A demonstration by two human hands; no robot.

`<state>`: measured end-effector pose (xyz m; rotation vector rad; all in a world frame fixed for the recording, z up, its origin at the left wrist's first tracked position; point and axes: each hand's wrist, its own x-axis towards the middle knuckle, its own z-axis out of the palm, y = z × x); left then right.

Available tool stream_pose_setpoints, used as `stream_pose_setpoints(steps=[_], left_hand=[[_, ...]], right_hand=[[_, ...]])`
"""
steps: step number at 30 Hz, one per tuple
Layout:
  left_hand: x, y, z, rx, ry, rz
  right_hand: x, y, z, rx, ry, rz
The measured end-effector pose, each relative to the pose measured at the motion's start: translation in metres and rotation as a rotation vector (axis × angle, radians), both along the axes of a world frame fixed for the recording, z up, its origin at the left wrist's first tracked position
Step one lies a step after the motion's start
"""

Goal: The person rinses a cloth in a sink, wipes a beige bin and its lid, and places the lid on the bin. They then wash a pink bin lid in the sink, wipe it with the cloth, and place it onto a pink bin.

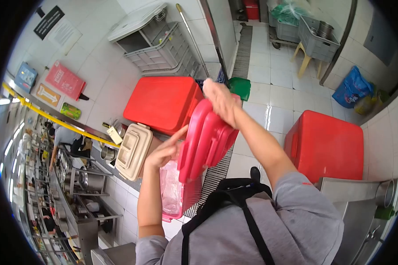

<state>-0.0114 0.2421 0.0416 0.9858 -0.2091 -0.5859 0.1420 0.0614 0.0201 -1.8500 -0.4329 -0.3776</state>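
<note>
A bright pink plastic lid stands tilted on edge in front of my chest, between my hands. My left hand grips its near left side, index finger stretched along the rim. At the upper right end of the lid is my right hand, blurred by motion and closed round the edge, its fingers partly hidden. Below the lid is a pink bin, partly covered by it in this view. Crumpled clear plastic shows inside the bin.
A red cooler and a beige lidded container stand beyond the bin. Another red cooler is at right, near a steel sink. A floor drain grate runs past. Grey crates stand by the wall.
</note>
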Motion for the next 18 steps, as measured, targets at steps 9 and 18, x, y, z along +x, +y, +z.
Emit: stream_pose_setpoints(steps=[9,18], left_hand=[[0.052,-0.061,-0.067,0.886,-0.332,1.014],[0.091,-0.042,-0.067,0.966,-0.312,1.145]], right_hand=[[0.042,-0.008,-0.116,1.317,0.825,0.254],[0.037,-0.092,-0.073,0.446,0.574,0.377]])
